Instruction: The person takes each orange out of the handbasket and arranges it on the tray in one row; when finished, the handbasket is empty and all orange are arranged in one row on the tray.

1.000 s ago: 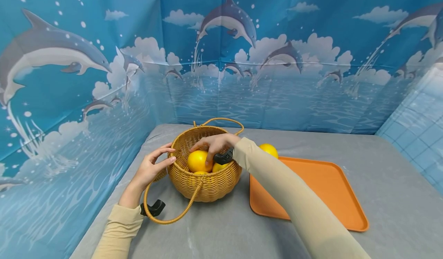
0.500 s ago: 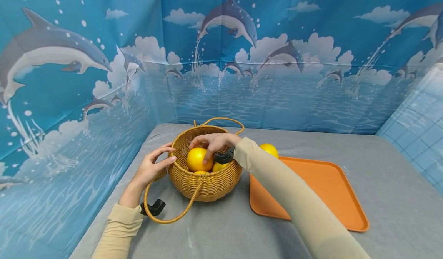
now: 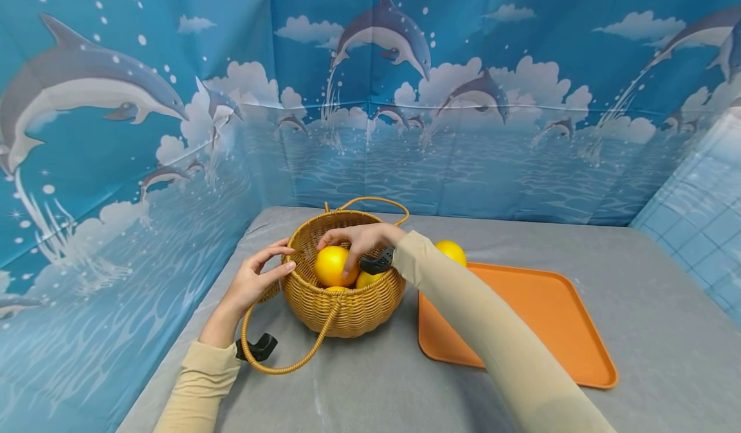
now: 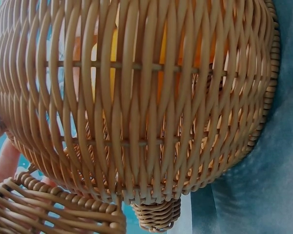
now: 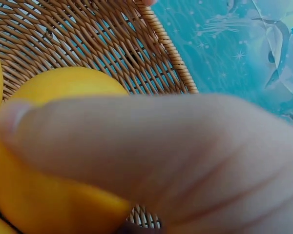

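A round wicker basket (image 3: 341, 311) stands on the grey table with several yellow-orange fruits inside. My right hand (image 3: 363, 239) reaches in over its right rim and holds one smooth, round orange (image 3: 332, 266). In the right wrist view the thumb (image 5: 88, 136) lies across that orange (image 5: 53, 204), with parts of other fruit at the left edge. My left hand (image 3: 255, 282) grips the basket's left rim with fingers and thumb. The left wrist view is mostly the woven basket wall (image 4: 146, 107), with yellow showing through the gaps and the left fingers (image 4: 7, 161) at the edge.
An orange tray (image 3: 532, 311) lies to the right, partly under my right sleeve. Another yellow fruit (image 3: 451, 251) sits by its back left corner. One basket handle (image 3: 278, 370) droops forward near my left wrist; the other handle (image 3: 379, 199) sticks up behind. Dolphin-print curtains (image 3: 463, 163) enclose the table.
The orange in my right hand has risen slightly inside the basket over the last second. The left hand and the basket look the same as before.
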Action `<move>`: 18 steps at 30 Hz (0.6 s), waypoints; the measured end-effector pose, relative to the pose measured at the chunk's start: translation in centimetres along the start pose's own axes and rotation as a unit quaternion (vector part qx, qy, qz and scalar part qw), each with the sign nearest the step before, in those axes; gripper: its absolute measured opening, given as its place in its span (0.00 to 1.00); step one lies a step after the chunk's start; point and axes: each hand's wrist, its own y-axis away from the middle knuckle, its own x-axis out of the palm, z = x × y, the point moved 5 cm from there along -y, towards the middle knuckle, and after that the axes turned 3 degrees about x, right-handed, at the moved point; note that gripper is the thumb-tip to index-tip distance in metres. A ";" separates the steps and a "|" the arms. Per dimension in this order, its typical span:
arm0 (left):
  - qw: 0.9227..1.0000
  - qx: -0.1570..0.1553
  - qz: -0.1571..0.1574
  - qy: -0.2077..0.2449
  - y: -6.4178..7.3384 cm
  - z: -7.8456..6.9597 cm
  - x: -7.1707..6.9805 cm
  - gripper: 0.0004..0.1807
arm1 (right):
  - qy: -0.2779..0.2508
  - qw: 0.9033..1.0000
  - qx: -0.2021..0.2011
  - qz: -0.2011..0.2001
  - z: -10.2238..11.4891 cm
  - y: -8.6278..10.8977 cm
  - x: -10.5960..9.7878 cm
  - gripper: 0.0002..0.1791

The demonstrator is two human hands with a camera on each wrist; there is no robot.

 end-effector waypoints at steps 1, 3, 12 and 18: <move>1.000 -0.001 0.000 0.000 0.0 0.0 0.0 0.21 | 0.003 1.000 0.001 0.002 0.0 0.0 0.0 0.41; 1.000 -0.002 -0.001 -0.002 0.1 0.0 0.0 0.22 | 0.007 1.000 0.002 0.006 0.0 0.0 0.1 0.43; 1.000 -0.006 -0.001 0.000 0.1 0.1 0.0 0.22 | 0.011 0.999 -0.037 -0.016 0.3 0.3 -0.1 0.39; 1.000 -0.004 -0.001 0.002 0.0 0.1 -0.1 0.22 | -0.008 0.991 -0.095 -0.089 1.0 0.8 -0.8 0.36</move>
